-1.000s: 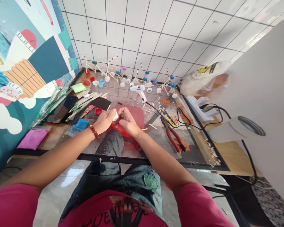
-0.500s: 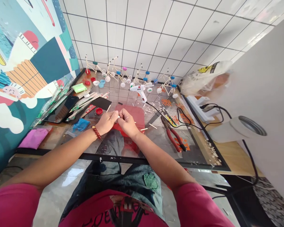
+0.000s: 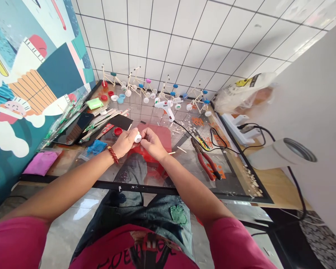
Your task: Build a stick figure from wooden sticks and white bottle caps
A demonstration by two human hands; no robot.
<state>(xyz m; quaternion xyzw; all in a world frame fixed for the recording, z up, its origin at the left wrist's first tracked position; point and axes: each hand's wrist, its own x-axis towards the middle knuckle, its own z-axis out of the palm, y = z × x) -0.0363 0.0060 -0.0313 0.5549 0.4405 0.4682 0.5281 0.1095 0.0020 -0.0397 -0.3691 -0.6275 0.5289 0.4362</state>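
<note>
My left hand, with a beaded bracelet at its wrist, is closed on a small white bottle cap. The cap's round face is turned up towards me and has a dark spot near its middle. Just to the right, my right hand has its fingers pinched together at the cap's edge; whatever they hold is too small or hidden to make out. Both hands are above the glass tabletop, over a red stool seen through it. A red bottle cap lies left of my hands.
Behind my hands rests a white glue gun. Stick figures with bottle caps line the wall. Red-handled pliers and short sticks lie to the right. On the left are a phone, wooden sticks and a pink packet.
The white cap, mostly covered by my fingers before, now shows its round face in my left hand. My right hand has drawn slightly apart from my left.
</note>
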